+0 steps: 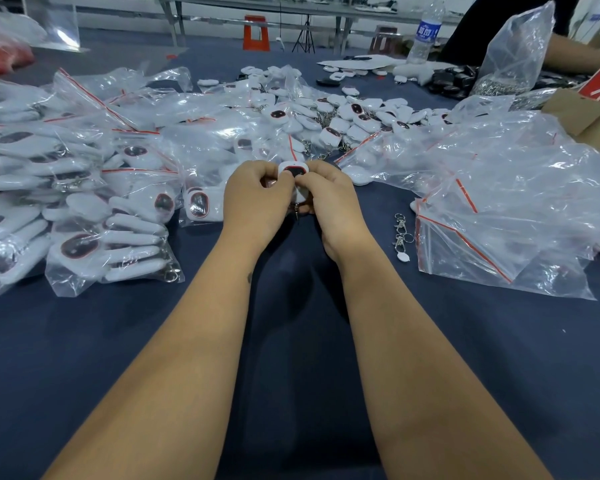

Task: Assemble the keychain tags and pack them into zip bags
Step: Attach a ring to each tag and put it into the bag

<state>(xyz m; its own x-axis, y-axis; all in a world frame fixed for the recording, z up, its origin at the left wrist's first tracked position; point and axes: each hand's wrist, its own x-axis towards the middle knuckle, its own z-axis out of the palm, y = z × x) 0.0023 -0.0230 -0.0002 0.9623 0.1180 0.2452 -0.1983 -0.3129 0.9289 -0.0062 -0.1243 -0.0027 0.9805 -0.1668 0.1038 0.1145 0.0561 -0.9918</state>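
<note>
While both forearms reach out from the bottom edge, the scene reads as follows.

Left hand: the left hand (pixel 257 199) has its fingers curled, thumb and fingertips pinching the white keychain tag (pixel 293 173) from the left side.
Right hand: the right hand (pixel 329 199) is curled too, pinching the same tag from the right; both hands meet on it, just above the cloth.
Tag: white shell with a dark, red-rimmed oval window facing up; a metal clasp (pixel 297 211) hangs below it between the two hands.
Surface: a dark blue table cover (pixel 291 341) spreads across the whole near field, bare in front of the arms.
Left of surface: filled zip bags (pixel 84 216) with red seal strips lie heaped, each stuffed with white tags.
Middle, beyond the hands: a loose pile of assembled tags (pixel 343 116) with chains.
Right of surface: empty zip bags (pixel 499 209) lie in a crumpled stack; just beside their near-left corner lie spare clasps (pixel 400 233) on the cloth.
Far right: a brown cardboard box (pixel 586 116), a tall clear bag of metal parts (pixel 510 53), black pieces (pixel 454 81) and another person's arm (pixel 575 53).
Room: a water bottle (pixel 426 32) stands at the far edge; behind it are an orange stool (pixel 256 32), a tripod (pixel 303 38) and grey bench legs (pixel 172 22) on a grey floor.
</note>
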